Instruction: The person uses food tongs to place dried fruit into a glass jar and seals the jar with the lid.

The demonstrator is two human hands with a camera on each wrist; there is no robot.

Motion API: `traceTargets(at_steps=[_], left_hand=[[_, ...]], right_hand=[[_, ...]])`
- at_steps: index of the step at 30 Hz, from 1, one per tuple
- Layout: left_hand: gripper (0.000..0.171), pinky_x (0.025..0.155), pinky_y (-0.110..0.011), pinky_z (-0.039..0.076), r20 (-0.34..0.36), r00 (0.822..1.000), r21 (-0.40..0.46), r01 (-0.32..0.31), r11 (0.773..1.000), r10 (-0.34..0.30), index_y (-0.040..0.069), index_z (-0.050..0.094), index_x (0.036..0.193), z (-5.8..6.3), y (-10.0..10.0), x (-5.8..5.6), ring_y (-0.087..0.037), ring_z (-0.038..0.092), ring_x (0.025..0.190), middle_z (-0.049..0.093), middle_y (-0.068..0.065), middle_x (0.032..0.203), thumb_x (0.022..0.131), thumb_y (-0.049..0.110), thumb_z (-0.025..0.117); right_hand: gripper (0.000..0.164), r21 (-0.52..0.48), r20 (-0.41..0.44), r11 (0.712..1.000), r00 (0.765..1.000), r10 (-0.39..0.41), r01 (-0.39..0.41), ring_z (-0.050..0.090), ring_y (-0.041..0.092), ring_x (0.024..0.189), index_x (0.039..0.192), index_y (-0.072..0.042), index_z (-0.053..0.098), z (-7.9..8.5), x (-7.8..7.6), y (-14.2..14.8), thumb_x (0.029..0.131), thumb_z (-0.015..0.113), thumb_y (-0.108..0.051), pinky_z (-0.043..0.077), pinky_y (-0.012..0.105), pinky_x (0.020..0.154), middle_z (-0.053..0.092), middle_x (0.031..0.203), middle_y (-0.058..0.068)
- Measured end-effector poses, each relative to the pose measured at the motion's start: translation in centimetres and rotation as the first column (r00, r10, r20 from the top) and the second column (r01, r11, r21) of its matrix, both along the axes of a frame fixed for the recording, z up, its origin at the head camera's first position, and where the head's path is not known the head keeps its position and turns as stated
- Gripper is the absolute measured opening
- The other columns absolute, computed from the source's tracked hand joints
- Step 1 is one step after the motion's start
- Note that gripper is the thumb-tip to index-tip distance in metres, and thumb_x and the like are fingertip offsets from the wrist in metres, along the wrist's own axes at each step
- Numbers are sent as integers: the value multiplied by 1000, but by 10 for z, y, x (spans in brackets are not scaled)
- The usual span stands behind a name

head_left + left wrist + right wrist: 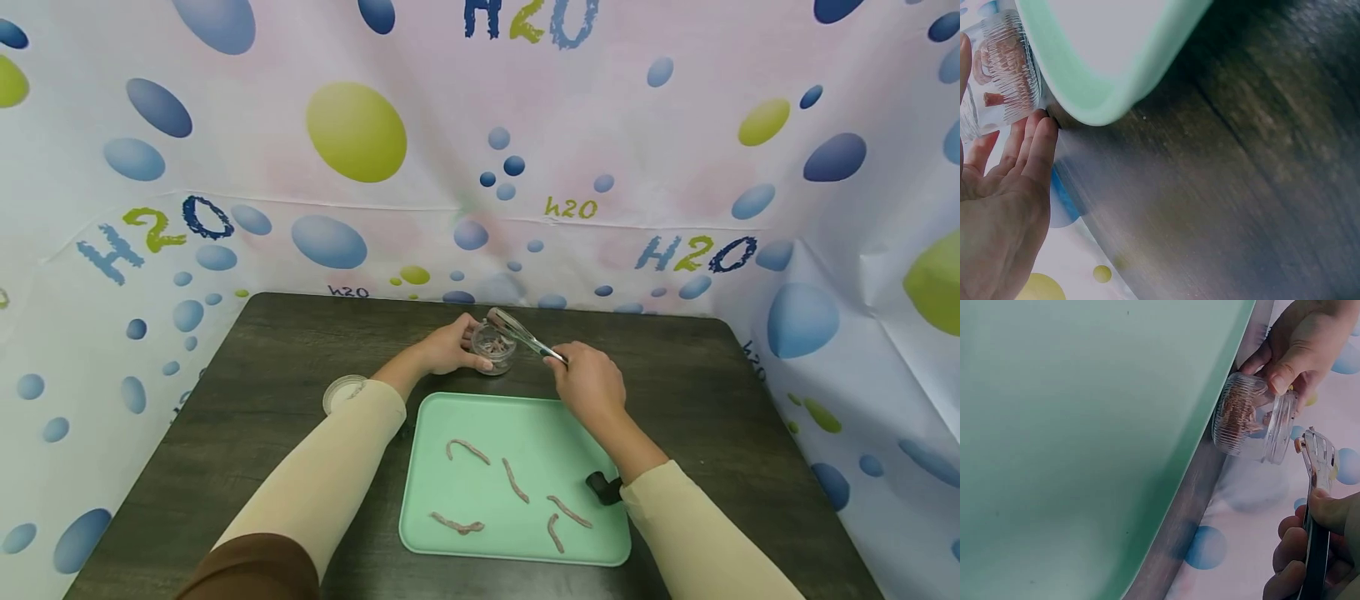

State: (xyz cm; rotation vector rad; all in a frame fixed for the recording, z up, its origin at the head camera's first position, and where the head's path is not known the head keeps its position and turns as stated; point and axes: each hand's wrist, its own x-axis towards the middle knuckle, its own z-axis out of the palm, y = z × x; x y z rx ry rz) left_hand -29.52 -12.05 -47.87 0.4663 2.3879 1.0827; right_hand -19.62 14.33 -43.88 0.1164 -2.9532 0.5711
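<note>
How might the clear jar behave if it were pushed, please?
The jar would probably roll if toppled, since its body is round. Its open mouth suggests the pinkish pieces inside could spill. Its ribbed wall should make it less slippery.

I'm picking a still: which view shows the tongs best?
The right wrist view: the tongs appear largest, slotted tip visible. The head view shows them smaller, from above; the left wrist view, not at all.
</note>
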Motion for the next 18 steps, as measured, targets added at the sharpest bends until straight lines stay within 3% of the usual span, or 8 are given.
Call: traceTargets(at_steps=[7,18], left_hand=[[80,127,-54,47,1,1000,9,2,1000,-2,11,35,160,0,2,0,-39,50,154,45,-20,168,100,37,82],[82,126,-55,47,10,1000,-1,-11,1000,11,13,36,160,-1,0,-1,-37,50,154,45,-19,167,98,39,83]], right_hand=[[36,12,45,1000,999,-7,7,59,17,57,133,-11,78,-3,-2,-2,106,73,-34,39,29,45,78,133,14],[41,17,69,999,997,-36,35,71,27,76,137,-12,76,-4,1,1,104,75,-36,50,36,54,79,124,12]])
